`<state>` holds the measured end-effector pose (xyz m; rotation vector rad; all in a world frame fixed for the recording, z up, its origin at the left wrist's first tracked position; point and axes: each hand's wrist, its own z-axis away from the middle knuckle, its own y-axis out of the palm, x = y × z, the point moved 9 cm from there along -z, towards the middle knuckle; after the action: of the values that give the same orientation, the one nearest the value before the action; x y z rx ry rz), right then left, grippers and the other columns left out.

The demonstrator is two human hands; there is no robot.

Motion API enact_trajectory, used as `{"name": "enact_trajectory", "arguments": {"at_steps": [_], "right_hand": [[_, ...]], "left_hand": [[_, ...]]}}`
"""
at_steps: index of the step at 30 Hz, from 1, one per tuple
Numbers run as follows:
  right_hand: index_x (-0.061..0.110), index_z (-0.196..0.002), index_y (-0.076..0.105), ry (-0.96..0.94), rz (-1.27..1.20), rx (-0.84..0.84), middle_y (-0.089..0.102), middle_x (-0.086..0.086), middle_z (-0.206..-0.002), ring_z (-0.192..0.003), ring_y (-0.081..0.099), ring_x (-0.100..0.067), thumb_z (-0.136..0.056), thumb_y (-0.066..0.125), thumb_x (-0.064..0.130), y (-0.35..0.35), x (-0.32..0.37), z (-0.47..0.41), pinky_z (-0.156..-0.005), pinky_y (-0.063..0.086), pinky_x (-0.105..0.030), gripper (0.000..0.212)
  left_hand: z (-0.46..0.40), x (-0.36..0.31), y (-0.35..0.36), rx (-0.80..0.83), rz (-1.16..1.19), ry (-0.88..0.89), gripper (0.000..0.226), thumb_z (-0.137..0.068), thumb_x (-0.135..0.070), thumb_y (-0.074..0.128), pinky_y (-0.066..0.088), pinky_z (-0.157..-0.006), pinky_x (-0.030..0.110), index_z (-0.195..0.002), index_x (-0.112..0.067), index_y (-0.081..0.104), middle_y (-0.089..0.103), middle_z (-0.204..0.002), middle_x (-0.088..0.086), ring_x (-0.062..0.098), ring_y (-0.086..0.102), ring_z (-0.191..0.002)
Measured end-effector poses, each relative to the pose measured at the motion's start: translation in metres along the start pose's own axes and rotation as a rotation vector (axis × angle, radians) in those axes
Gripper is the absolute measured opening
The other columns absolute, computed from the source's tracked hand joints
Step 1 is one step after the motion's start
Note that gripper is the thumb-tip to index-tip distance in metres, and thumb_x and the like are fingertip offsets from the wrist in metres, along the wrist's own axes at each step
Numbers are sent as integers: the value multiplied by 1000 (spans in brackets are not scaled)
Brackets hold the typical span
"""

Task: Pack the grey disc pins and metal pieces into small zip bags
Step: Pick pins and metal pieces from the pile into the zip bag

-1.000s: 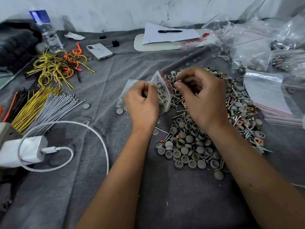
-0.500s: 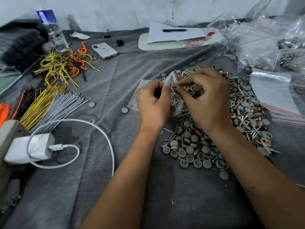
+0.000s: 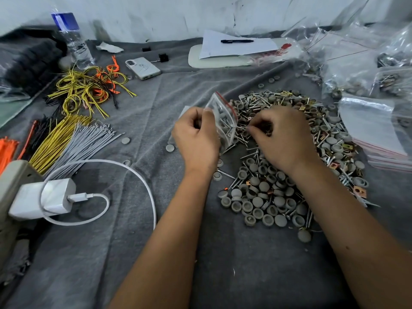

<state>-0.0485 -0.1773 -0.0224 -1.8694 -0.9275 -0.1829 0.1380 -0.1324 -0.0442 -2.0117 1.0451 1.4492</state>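
Beside the pile (image 3: pixel 289 157), left hand (image 3: pixel 196 139) pinches bag (image 3: pixel 223 121) (right hand (image 3: pixel 283 137) grasp unclear).

Single head-worn wide-angle view, facing forward-down, close over grey cloth (image 3: pixel 133 253); edges probably lens-warped.

Both bare forearms reach forward from the bottom edge, angling in toward each other. The left hand (image 3: pixel 197 139) shows its back to the camera, fingers curled and thumb pinched against them. The right hand (image 3: pixel 282 136), just beside it, is palm down with its fingers bent under and its fingertips drawn together.
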Motion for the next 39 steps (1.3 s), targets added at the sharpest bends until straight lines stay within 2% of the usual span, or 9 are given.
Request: {"name": "enact_trajectory", "arguments": {"at_steps": [3,11,15,19,22,24,29,33,39], "right_hand": [[21,-112,75,-29,225,164,66,-7,-107,-111,53,-26,-89,77,37,22,1,4,-97,44,-36,28],[17,-106,72,42,299,227,62,-5,-110,-115,52,-27,-93,72,37,30,2,2,-99,47,-42,23],[11,-107,68,16,273,180,65,-7,-110,-109,55,-25,-99,66,28,29,4,3,-93,49,-39,19],[11,-99,66,96,-68,-121,65,2,-89,-74,56,1,-98,67,13,-9,3,1,-66,43,-7,3],[9,-98,69,22,-171,-275,65,4,-88,-75,57,5,-96,68,10,-31,12,4,-69,43,-2,3],[5,-100,71,-68,-157,-244,68,-1,-93,-80,61,-7,-95,70,9,-30,23,5,-77,44,-5,6],[3,-101,68,-152,-14,-80,66,-9,-103,-98,57,-21,-94,69,7,-10,34,2,-87,46,-30,8],[4,-103,69,-146,-40,-58,68,-9,-104,-96,58,-19,-94,69,6,-9,30,1,-85,46,-25,9],[9,-99,74,-189,-68,-58,71,-4,-99,-92,63,-17,-84,81,8,-11,30,3,-86,53,-29,17]], "left_hand": [[-2,0,-4,-32,9,-8,46,-95,-3,56,31,-50,23,-54,-21,42,39,-49,-14,3,35,-48],[0,-2,-1,-20,-2,30,37,-93,-2,57,31,-51,24,-57,-9,49,41,-52,-7,6,36,-52],[0,0,-2,-21,-6,19,39,-93,-2,57,32,-51,24,-56,-12,48,41,-51,-9,5,36,-51],[0,1,0,6,-20,4,40,-95,-4,57,33,-49,23,-58,-14,48,43,-51,-8,4,38,-48],[1,1,6,58,-37,-8,39,-96,-2,57,34,-49,23,-59,-13,51,46,-51,-10,3,40,-48],[1,1,8,74,-62,-3,38,-96,-4,58,33,-51,26,-60,-12,52,46,-53,-6,7,40,-51],[3,-1,11,100,-114,25,44,-95,-6,59,32,-50,25,-56,-22,47,43,-50,-14,4,38,-51],[4,-3,11,101,-126,43,43,-94,-8,59,33,-49,22,-56,-26,48,44,-49,-15,2,39,-49],[9,-7,20,149,-162,95,38,-92,-10,59,39,-50,35,-57,-23,48,47,-51,-12,7,43,-51]]}}
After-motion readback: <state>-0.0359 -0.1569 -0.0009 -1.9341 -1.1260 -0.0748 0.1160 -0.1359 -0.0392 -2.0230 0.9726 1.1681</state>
